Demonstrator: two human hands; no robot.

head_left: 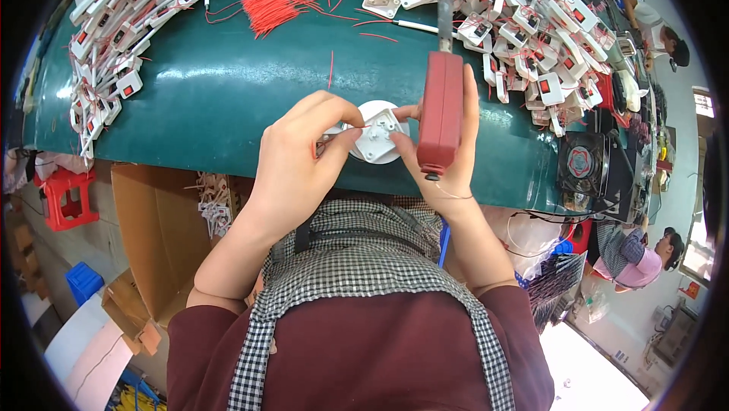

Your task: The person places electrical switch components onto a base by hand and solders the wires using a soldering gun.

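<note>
Near the table's front edge, a squarish white plastic housing (373,143) with small posts inside sits over a round white base (383,107). My left hand (307,145) is closed at the housing's left side, its thumb and forefinger pinching a short red wire (363,126). My right hand (448,175) holds a red-bodied tool (442,107) with a grey metal shaft (445,20) pointing away from me; it looks like a soldering gun. The thumb and a fingertip of that same hand touch the housing's right side. The tool hides most of my right fingers.
A bundle of red wires (269,10) lies at the far middle. White switch housings with red rockers pile up at far left (140,16) and far right (524,31). A black fan (583,162) stands at right. Below the table's left edge is a cardboard box (152,236). Other people sit at right.
</note>
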